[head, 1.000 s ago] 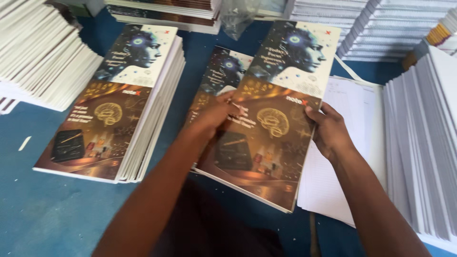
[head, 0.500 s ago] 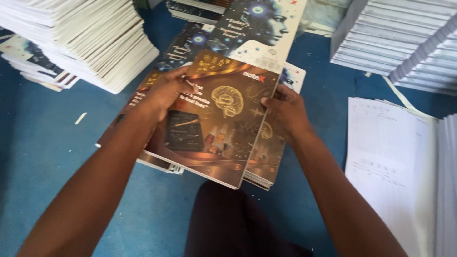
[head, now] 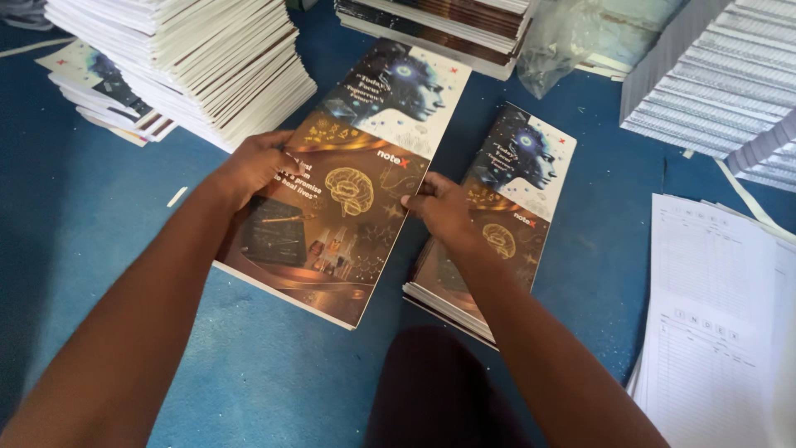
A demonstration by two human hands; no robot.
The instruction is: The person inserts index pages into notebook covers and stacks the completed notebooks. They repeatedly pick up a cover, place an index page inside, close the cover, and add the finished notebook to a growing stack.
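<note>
A printed notebook cover sheet (head: 336,195) was held by both bare hands above a blue floor (head: 91,249).

The sheet, showing a glowing brain and a robotic head, was gripped at its left edge by the left hand (head: 253,166), fingers curled closed over it, and at its right edge by the right hand (head: 439,207), fingers pinched shut on it. Just beyond the right fingers a stack of matching notebooks (head: 497,224) was lying. Beyond the left fingers a tall pile of white-edged notebooks (head: 191,58) was standing. Ruled index sheets (head: 713,332) were lying well right of the right fingers.
</note>
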